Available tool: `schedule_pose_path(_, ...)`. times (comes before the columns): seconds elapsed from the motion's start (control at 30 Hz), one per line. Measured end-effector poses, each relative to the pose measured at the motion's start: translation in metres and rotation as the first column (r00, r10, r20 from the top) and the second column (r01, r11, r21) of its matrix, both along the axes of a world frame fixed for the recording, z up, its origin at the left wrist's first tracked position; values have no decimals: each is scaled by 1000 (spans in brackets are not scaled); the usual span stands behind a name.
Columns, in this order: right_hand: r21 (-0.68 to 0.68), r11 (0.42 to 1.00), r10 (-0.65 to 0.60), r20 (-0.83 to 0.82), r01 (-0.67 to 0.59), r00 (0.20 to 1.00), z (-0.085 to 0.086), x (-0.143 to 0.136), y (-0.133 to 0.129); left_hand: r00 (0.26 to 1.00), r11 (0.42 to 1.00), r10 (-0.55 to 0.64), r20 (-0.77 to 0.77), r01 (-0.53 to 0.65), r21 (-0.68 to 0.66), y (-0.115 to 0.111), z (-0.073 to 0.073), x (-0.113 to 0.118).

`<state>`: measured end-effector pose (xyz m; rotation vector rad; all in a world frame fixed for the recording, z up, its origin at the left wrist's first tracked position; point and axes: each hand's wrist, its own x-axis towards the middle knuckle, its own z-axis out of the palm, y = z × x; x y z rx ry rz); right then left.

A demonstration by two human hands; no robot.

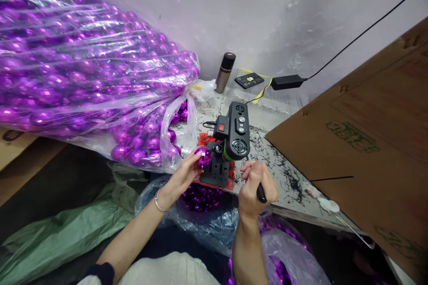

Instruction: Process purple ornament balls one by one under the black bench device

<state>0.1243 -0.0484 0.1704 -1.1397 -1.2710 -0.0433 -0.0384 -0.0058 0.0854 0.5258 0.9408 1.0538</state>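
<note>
My left hand (pixel 187 171) holds a shiny purple ball (pixel 204 157) at the left side of a small black machine (pixel 238 131) with a red switch. The machine stands on a slotted black base plate (pixel 216 173) over a red mat (pixel 231 177). To the right of it, my right hand (pixel 257 185) is closed around a black-handled tool (pixel 261 193); the tool's far end is mostly hidden by the fingers and the machine. Purple balls fill a large clear plastic bag (pixel 100 67) at the left, some lying in its opening beside the machine.
Against the wall are a flask (pixel 225 72), a phone-like black device (pixel 249 80) and a black power adapter (pixel 286 82) with its cable. A large cardboard box (pixel 364 142) leans at the right. Black scraps litter the table (pixel 267 156). More purple balls lie in bags below.
</note>
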Motion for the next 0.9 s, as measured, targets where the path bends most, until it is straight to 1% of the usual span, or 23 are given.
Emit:
schedule_pose_path(0.1, -13, 1000, -1, 12, 1, 1000, 0, 0, -1, 999, 999, 30, 29, -30, -12, -8, -11, 6)
schedule_pose_path(0.17, -13, 1000, 4, 20, -4, 1000, -1, 0, -2, 999, 999, 52, 5, -52, 10, -9, -15, 9)
schedule_pose_path(0.23, -12, 1000, 11, 27, -11, 1000, -4, 0, -3, 995, 995, 73, -70, -69, 68, -8, -20, 14)
schedule_pose_path(0.3, -7, 1000, 23, 35, -23, 999, -7, 0, -5, 980, 983, 93, -175, -62, 172, -6, -28, 19)
schedule_pose_path(0.37, -3, 999, 33, 48, -32, 998, -10, 1, -6, 949, 955, 107, -296, -16, 295, -4, -36, 25)
schedule_pose_path(0.43, -1, 999, 41, 62, -41, 997, -11, 2, -7, 899, 924, 108, -425, 68, 377, -2, -45, 29)
schedule_pose_path(0.5, 1, 999, 48, 67, -49, 997, -12, 2, -7, 836, 898, 109, -538, 150, 414, -1, -51, 30)
schedule_pose_path(0.57, 6, 999, 53, 66, -54, 996, -13, 2, -8, 782, 874, 111, -613, 217, 435, -1, -55, 29)
schedule_pose_path(0.67, 7, 999, 51, 71, -52, 996, -14, 2, -8, 738, 831, 133, -661, 281, 481, 1, -56, 29)
schedule_pose_path(0.77, 2, 999, 42, 88, -42, 995, -15, 2, -9, 712, 795, 177, -679, 303, 526, 2, -59, 32)
schedule_pose_path(0.9, -5, 1000, 23, 103, -23, 994, -18, 3, -11, 704, 761, 208, -680, 320, 564, 2, -68, 38)
